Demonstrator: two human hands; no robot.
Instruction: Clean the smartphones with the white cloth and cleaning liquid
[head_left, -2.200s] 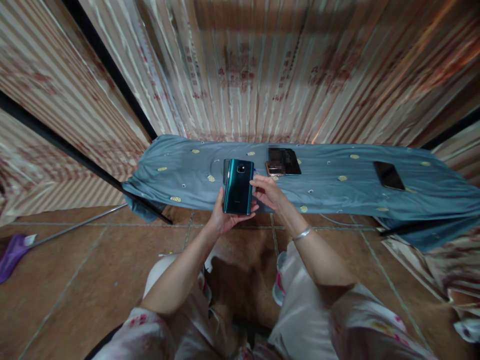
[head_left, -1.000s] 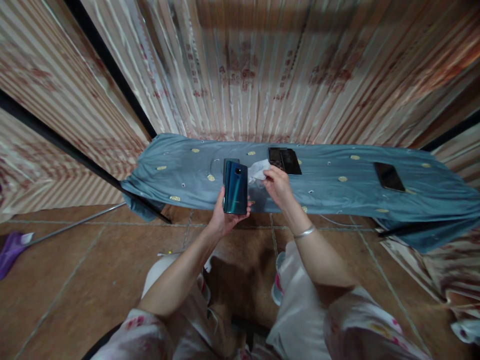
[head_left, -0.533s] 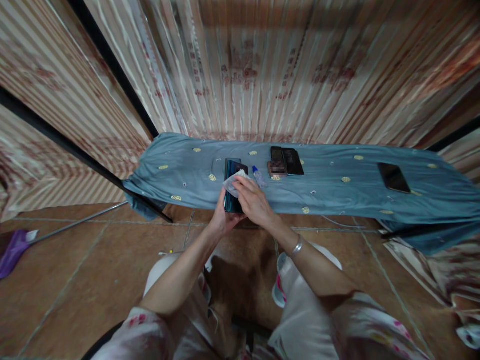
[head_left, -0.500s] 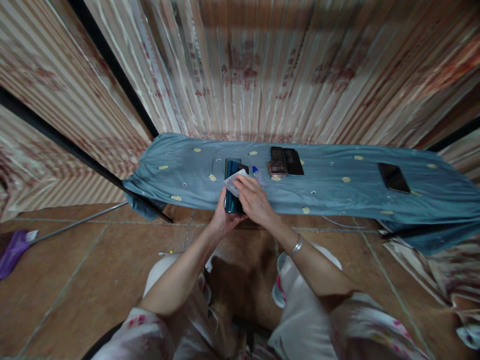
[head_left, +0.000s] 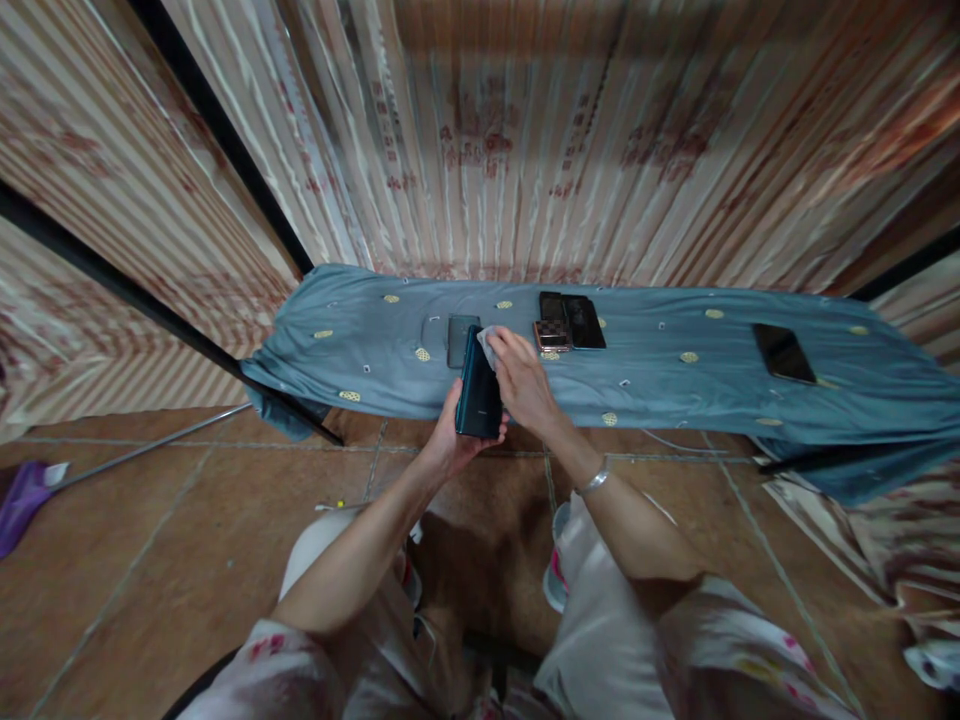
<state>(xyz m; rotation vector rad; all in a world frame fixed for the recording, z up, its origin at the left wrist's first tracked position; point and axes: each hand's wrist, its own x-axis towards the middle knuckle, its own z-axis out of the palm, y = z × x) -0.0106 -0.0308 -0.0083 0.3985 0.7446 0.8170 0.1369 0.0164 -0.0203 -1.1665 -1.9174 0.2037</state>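
My left hand [head_left: 450, 448] holds a dark teal phone [head_left: 477, 392] upright by its lower end, back side toward me. My right hand [head_left: 523, 385] presses a small white wipe [head_left: 486, 340] against the phone's upper right edge. Both hands hover just in front of a low table covered by a blue-grey cloth [head_left: 652, 380].
On the cloth lie a grey phone [head_left: 459, 338] behind my hands, two dark phones [head_left: 571, 318] with a gold one [head_left: 547, 336] beside them, and a black phone [head_left: 784, 352] far right. Striped curtains hang behind. A purple mop [head_left: 19, 495] lies on the tiled floor at left.
My right hand picked a white wipe off the cloth and brought it onto the phone, rubbing from its middle to the upper edge. The phone has turned more edge-on.
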